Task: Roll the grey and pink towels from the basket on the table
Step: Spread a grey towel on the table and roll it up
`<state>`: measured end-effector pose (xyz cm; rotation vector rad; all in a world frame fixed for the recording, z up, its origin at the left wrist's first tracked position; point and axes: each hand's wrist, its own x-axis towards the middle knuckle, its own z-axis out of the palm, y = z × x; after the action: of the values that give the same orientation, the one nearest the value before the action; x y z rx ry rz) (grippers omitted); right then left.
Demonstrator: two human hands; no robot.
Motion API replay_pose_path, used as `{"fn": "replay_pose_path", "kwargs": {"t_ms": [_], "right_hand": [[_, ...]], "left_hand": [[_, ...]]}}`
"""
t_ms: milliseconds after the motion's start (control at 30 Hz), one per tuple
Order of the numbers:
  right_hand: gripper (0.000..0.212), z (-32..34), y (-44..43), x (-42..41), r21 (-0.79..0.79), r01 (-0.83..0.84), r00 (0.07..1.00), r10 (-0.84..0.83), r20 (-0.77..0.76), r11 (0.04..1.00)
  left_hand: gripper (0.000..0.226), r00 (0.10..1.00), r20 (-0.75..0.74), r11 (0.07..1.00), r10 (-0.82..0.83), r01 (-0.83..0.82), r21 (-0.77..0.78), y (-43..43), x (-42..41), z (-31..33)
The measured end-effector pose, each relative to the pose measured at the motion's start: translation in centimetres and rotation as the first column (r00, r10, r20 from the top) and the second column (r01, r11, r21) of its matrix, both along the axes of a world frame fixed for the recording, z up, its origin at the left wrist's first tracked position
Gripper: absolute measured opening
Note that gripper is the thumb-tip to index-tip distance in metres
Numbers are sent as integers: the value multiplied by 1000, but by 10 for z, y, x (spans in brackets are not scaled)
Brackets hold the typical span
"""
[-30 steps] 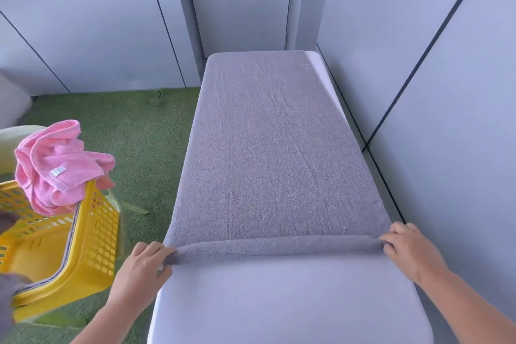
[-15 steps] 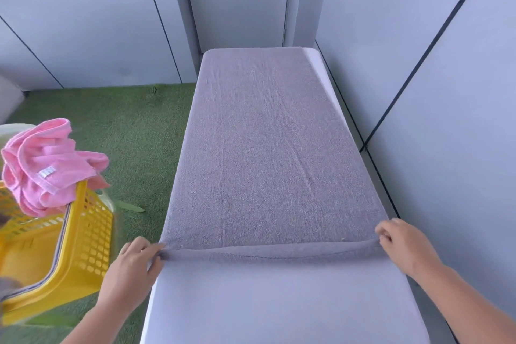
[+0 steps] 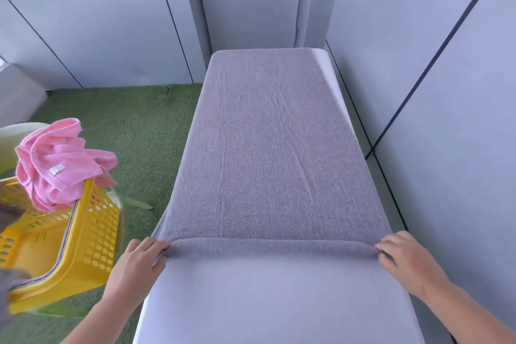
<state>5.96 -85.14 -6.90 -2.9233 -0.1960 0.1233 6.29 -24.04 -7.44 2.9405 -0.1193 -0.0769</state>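
Note:
A grey towel [image 3: 273, 153] lies spread flat along the white table [image 3: 273, 301], reaching to its far end. Its near edge is turned over into a thin roll [image 3: 273, 247] running across the table. My left hand [image 3: 136, 265] pinches the left end of that roll, and my right hand [image 3: 402, 257] pinches the right end. A crumpled pink towel [image 3: 55, 165] hangs over the rim of the yellow basket [image 3: 83, 246] to the left of the table.
Green artificial turf [image 3: 131, 131] covers the floor left of the table. Pale panelled walls [image 3: 446, 92] close in behind and on the right. A pale round object [image 3: 16, 137] sits behind the basket.
Both hands have turned the towel's near edge over a little more, so the roll is slightly thicker and sits farther up the table. The pink towel and basket stay in place.

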Motion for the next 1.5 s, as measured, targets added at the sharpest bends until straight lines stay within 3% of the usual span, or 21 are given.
{"fn": "replay_pose_path", "kwargs": {"t_ms": [200,333,367,500,600,733,900,1033,1133,1267,1367,1500], "right_hand": [[21,15,-12,2,-56,-41,997,37,-71,998],[20,23,-3,10,-1,44,981,-44,-187,999],[19,23,0,13,16,80,977,-75,-198,997],[24,18,10,16,148,182,981,-169,-97,972],[33,18,18,10,148,99,995,-100,-3,984],[48,6,19,5,58,-10,999,7,39,998],[29,8,23,10,14,-2,1000,2,1,1000],[11,15,20,9,-96,-31,990,17,-142,995],[17,18,19,9,-81,14,979,-30,-201,997],[22,12,28,14,64,153,981,-144,-133,986],[36,5,31,11,140,135,991,-133,-24,981],[49,-3,23,6,37,13,1000,-13,17,999]], "left_hand": [[31,994,-33,994,-104,105,26,7,-1,8],[7,998,-40,998,-47,46,-33,6,3,14],[13,999,-43,999,-10,8,-46,3,5,14],[29,998,4,993,65,-64,-101,-12,13,12],[36,998,42,994,-48,52,-94,-21,7,13],[49,989,-41,990,-142,142,-17,-20,-4,10],[37,992,14,992,-124,124,-17,-15,0,4],[23,989,33,989,-147,146,7,-12,-4,5],[25,993,25,993,-117,117,4,-11,-6,5],[32,998,55,995,3,3,-100,-16,3,1],[27,996,63,987,61,-50,-153,-21,2,3],[38,997,49,993,-56,60,-97,-22,-10,10]]}}
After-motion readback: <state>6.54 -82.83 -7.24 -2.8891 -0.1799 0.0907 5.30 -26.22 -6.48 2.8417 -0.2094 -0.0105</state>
